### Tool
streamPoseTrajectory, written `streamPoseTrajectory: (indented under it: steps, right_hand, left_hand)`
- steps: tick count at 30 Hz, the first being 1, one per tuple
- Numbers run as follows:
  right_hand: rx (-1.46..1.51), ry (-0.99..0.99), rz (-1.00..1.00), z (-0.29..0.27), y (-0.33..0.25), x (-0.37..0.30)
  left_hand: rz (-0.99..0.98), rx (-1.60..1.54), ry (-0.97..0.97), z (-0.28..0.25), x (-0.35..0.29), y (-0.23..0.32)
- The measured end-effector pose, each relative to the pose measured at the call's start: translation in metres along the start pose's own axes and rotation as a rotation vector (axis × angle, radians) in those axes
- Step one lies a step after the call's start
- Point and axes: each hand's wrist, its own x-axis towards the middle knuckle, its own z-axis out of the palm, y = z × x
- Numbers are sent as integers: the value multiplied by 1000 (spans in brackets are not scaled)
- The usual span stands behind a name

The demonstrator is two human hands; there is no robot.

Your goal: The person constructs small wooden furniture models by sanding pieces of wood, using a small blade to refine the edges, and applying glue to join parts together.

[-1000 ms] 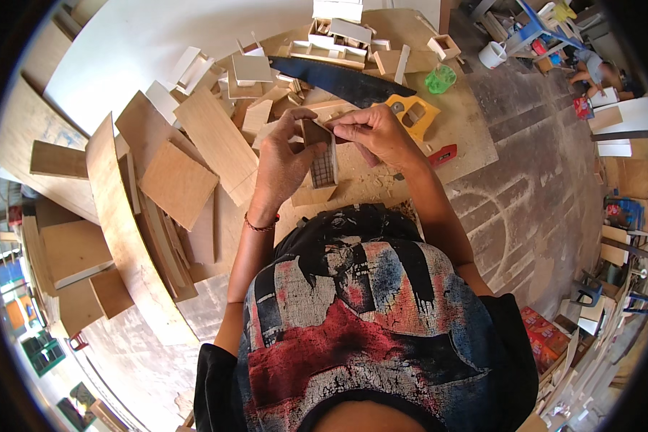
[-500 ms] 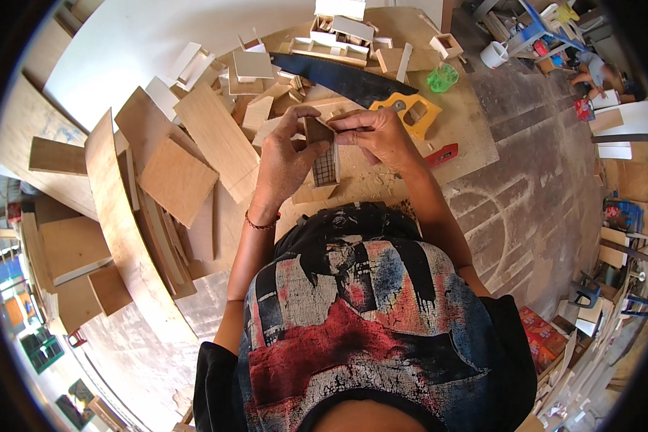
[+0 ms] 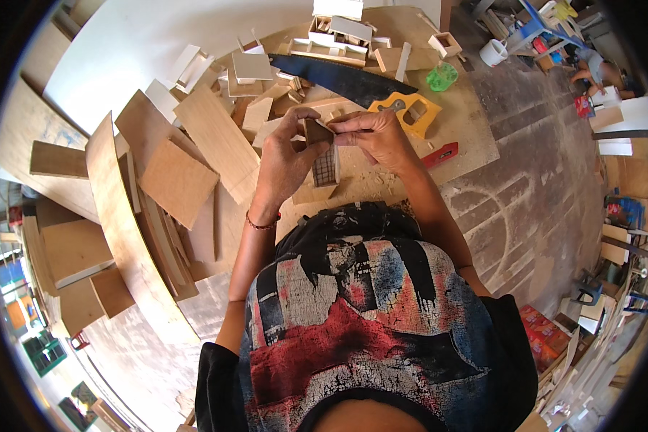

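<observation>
My left hand [image 3: 286,157] is closed around a small wooden box-shaped piece [image 3: 325,170], thumb across its front and fingers behind. A dark grid pattern covers the lower part of its near face, and its upper part is plain brown. At the piece's upper right edge, the thumb and fingers of my right hand [image 3: 376,135] are pinched together. Whatever lies between those fingertips is too small to make out. Just beyond the right hand lies a handsaw with a yellow handle [image 3: 419,119] and a dark blade [image 3: 331,78]. A red tool [image 3: 440,155] rests beside my right wrist.
The wooden worktable [image 3: 475,137] carries sawdust and scraps. Plywood boards [image 3: 178,180] are piled on the left, and a long curved strip [image 3: 122,216] stands beside them. White-and-wood boxes [image 3: 327,50] and a green bag [image 3: 442,77] sit at the far side. Another person [image 3: 599,72] is at the far right.
</observation>
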Motion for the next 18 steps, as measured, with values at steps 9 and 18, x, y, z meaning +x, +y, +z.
streamPoseTrajectory:
  steps: [9,18]
  right_hand:
    - [-17,2,-28,0,2,0]
    - [-56,8,33,2,-5,0]
  left_hand:
    - [-15,-56,-7,0,1,-3]
    - [13,-12,7,-1,2,0]
